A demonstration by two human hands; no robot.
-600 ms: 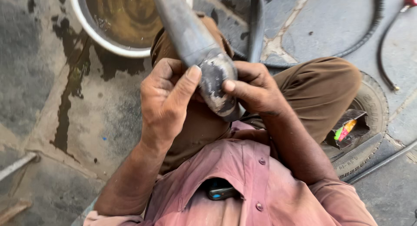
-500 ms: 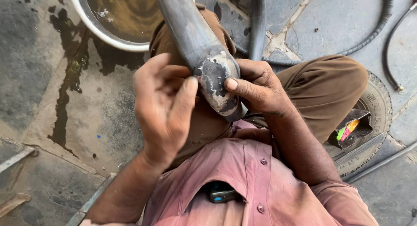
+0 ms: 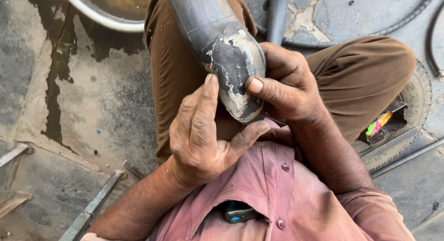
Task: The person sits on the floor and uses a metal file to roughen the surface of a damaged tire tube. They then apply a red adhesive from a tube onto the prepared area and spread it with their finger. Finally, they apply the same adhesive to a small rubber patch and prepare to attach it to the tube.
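Observation:
A grey rubber inner tube (image 3: 210, 23) runs from the top of the view to my lap, folded over at its near end. The fold bears a black patch (image 3: 231, 65) ringed with whitish residue. My right hand (image 3: 289, 86) grips the fold, thumb pressed on the patch's right edge. My left hand (image 3: 203, 130) is open, its fingers laid flat against the left side of the fold and its thumb under it. I sit with brown trousers (image 3: 360, 69) and a pink shirt (image 3: 273, 194).
A metal basin (image 3: 99, 12) of murky water stands at the top left beside a wet stain on the stone floor. A tyre (image 3: 411, 111) holding a small coloured object lies at the right. Metal rods (image 3: 92, 206) lie at the lower left. Black hose curves at the top right.
The view has come much closer to the tube. My left hand slid down from the fold's top to lie flat against its left side. My right hand has kept its grip.

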